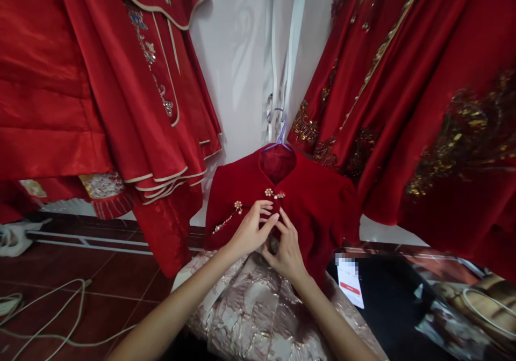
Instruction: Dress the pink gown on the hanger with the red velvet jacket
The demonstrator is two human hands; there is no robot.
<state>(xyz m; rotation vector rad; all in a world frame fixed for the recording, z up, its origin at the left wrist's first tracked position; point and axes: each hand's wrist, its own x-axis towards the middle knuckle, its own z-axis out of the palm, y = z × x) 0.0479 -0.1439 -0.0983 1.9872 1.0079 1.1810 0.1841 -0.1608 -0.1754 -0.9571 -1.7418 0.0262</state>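
A red velvet jacket (322,200) with a stand collar hangs on a purple hanger (281,138). Both hands are at its front opening, just below a jewelled flower clasp (274,193). My left hand (255,228) reaches in from the left, its fingers closed on the cloth at the front edge. From the right, my right hand (288,248) meets it, fingers bent around the same edge. The fingertips nearly touch, and what lies between them is hidden. A beaded brooch chain (226,218) decorates the left chest. Under my forearms spreads pale pink brocade fabric (250,307).
Red embroidered garments (116,81) hang at the left, and sequinned red ones (403,108) at the right. A phone (350,283) lies on a black surface (387,302), near a clear plastic bag (447,323). White cable (76,318) trails over the tiled floor.
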